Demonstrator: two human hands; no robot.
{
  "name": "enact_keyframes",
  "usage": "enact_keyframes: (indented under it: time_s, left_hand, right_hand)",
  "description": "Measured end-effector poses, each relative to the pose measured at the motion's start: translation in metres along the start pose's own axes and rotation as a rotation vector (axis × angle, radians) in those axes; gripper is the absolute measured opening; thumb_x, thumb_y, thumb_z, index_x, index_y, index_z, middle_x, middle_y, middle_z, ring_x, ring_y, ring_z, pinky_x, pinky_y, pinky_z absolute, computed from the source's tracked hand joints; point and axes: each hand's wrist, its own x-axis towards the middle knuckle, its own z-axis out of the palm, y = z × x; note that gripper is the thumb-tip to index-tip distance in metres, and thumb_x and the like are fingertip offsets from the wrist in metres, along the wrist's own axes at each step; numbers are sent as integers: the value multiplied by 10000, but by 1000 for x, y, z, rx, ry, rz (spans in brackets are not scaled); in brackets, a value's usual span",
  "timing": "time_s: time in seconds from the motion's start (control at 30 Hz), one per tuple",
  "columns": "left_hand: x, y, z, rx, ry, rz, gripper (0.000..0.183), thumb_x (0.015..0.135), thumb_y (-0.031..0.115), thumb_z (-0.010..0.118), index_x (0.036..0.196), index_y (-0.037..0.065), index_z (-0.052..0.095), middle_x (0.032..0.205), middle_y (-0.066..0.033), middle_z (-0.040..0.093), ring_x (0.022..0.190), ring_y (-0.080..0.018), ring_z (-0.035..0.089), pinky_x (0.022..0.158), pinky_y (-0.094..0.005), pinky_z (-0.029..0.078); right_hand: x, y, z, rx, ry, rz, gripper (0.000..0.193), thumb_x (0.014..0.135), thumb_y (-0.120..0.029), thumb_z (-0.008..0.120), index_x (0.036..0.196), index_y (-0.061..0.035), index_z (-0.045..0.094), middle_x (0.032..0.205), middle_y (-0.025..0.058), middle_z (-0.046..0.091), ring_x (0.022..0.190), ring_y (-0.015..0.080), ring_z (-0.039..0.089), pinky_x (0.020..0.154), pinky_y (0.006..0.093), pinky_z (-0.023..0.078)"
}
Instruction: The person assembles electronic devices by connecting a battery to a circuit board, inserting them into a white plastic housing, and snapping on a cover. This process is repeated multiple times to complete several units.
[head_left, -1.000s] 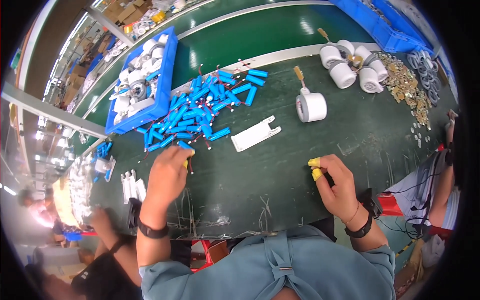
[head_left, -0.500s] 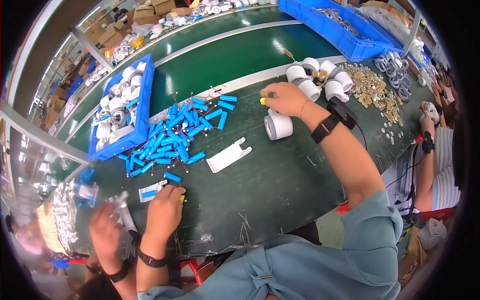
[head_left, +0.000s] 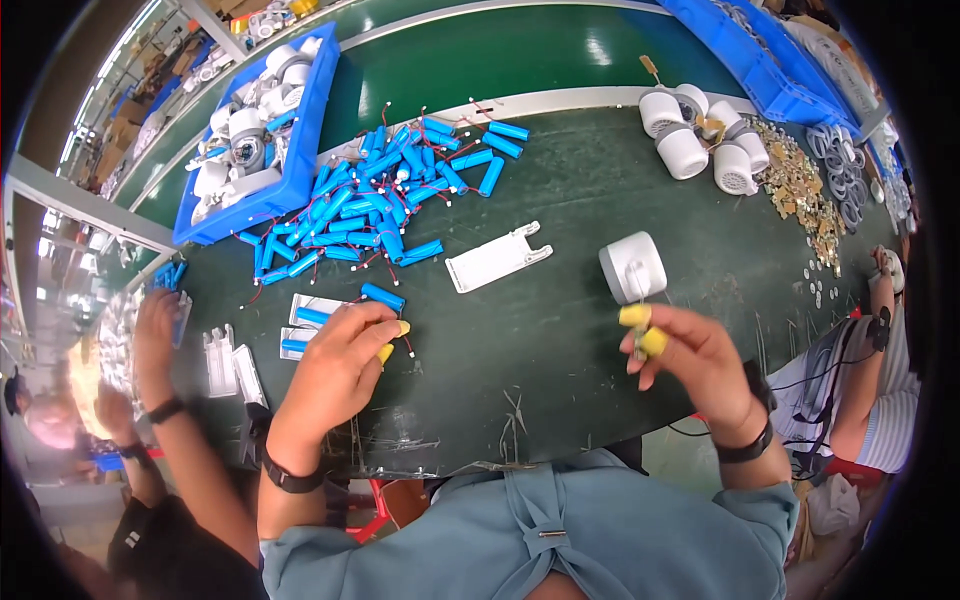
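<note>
My left hand (head_left: 335, 370), with yellow finger covers, is curled closed beside a blue cylindrical battery (head_left: 383, 297). A thin wire with a small connector shows by its fingertips; what the pinch holds is unclear. White plastic holders (head_left: 318, 305) with blue batteries in them lie partly under this hand. In front of me on the right, my right hand (head_left: 690, 365) pinches a small part too indistinct to name, held below a white cup-shaped housing (head_left: 622, 272) lying on its side. Between the hands, farther back, rests a white flat plastic piece (head_left: 498, 258) with a forked end.
Blue batteries with red wires (head_left: 365, 205) are heaped at back left, beside a blue crate (head_left: 298, 170) of white parts. White housings (head_left: 683, 152), small metallic pieces (head_left: 800, 185) and grey rings (head_left: 838, 165) lie at back right. Another person's hand (head_left: 155, 330) works at left.
My right hand has come back toward me from near the white housings, now pinching a small part. The nearby housing has been turned. My left hand stays near the batteries, and the view has shifted.
</note>
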Motion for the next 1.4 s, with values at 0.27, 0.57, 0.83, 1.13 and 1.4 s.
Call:
enact_keyframes:
  time_s: [0.27, 0.57, 0.83, 1.13, 1.4]
  left_hand:
    - [20, 7, 15, 221, -22, 212, 290, 705, -61, 647, 976, 42, 634, 1027, -93, 602, 1041, -292, 562, 914, -431, 451]
    - [40, 60, 65, -248, 15, 314, 354, 728, 3, 707, 1047, 30, 556, 916, -123, 609, 857, -326, 621, 910, -478, 483]
    - [46, 74, 73, -242, 35, 330, 393, 685, 19, 729, 1038, 10, 557, 880, -119, 591, 773, -328, 607, 722, -417, 519]
    - [40, 77, 83, -586, -102, 46, 258, 769, -4, 626, 1017, -1, 555, 841, -104, 582, 689, -222, 595, 625, -324, 488]
    - [42, 77, 83, -608, -104, 23, 245, 766, 7, 627, 1001, 2, 558, 829, -95, 580, 680, -204, 587, 626, -311, 485]
  right_hand:
    - [-5, 43, 37, 144, 134, 6, 312, 969, -1, 507, 1257, -49, 396, 1060, 99, 644, 749, 104, 569, 675, 233, 486]
    - [3, 54, 54, 283, -28, 94, 246, 992, -46, 535, 1228, 9, 491, 1054, 123, 673, 854, 135, 642, 777, 285, 546]
    - [0, 65, 57, 151, -38, -5, 208, 1018, -72, 502, 1199, 25, 536, 1007, 86, 662, 837, 108, 639, 760, 267, 553]
    - [-1, 65, 60, 4, 0, -90, 206, 992, -13, 489, 1189, 28, 533, 998, 92, 672, 832, 126, 675, 749, 272, 572]
    - [-1, 66, 62, 1, 4, -98, 197, 990, -7, 490, 1178, 27, 537, 984, 90, 666, 827, 124, 673, 749, 265, 567]
